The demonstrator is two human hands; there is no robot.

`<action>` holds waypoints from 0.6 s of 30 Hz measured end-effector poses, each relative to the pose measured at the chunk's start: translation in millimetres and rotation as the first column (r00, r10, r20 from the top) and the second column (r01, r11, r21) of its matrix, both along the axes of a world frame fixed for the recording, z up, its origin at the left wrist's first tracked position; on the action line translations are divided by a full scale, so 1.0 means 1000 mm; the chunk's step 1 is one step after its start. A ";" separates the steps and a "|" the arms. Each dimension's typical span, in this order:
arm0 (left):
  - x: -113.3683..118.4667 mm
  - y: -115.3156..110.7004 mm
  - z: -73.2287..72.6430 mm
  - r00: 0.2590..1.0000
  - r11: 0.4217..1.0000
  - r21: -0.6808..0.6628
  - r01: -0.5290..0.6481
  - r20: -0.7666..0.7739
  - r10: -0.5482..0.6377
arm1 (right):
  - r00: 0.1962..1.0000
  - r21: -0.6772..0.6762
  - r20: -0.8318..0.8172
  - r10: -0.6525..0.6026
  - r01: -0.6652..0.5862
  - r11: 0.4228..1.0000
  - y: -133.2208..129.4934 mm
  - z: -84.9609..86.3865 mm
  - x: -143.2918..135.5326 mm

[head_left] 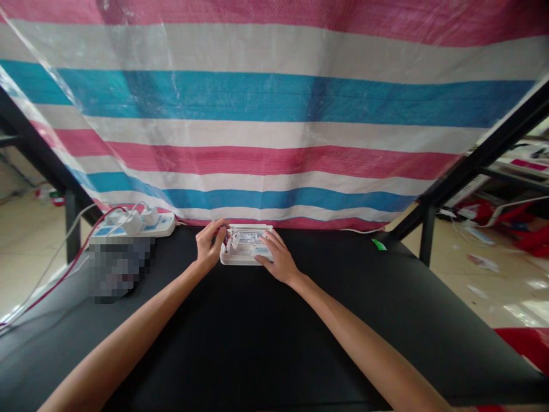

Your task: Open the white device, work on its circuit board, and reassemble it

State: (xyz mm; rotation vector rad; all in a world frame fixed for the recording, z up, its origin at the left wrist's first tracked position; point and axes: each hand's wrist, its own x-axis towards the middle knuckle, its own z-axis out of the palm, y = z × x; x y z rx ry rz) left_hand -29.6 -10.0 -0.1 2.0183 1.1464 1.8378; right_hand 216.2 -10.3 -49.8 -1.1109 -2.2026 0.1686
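A white plastic device [245, 257] with a recessed middle, a printed label and a patch of small holes lies on the black table [240, 332] near its far edge. At the device's left end is my left hand [209, 243], its fingers pinched together at some small dark reddish part, too small to make out. My right hand [278, 257] rests on the right end of the device, fingers spread over its edge and face.
A white power strip [165, 225] with plugs and cables sits at the table's far left, beside a pixelated dark object [120, 269]. A small green packet [379, 245] lies at the right. Behind hangs a striped sheet [257, 97] between black frame bars [454, 177].
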 end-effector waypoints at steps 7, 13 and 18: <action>0.005 -0.001 0.002 0.993 0.989 0.084 -0.120 -0.013 0.122 | 1.000 -0.004 -0.006 -0.001 0.001 1.000 0.001 -0.001 0.000; 0.003 0.001 -0.004 0.999 0.999 0.007 -0.034 0.028 0.034 | 1.000 0.014 -0.021 0.003 -0.003 1.000 0.000 0.001 -0.001; 0.005 0.005 -0.006 1.000 0.999 0.011 -0.031 0.003 0.031 | 1.000 -0.008 -0.024 -0.004 0.004 1.000 -0.003 0.000 0.000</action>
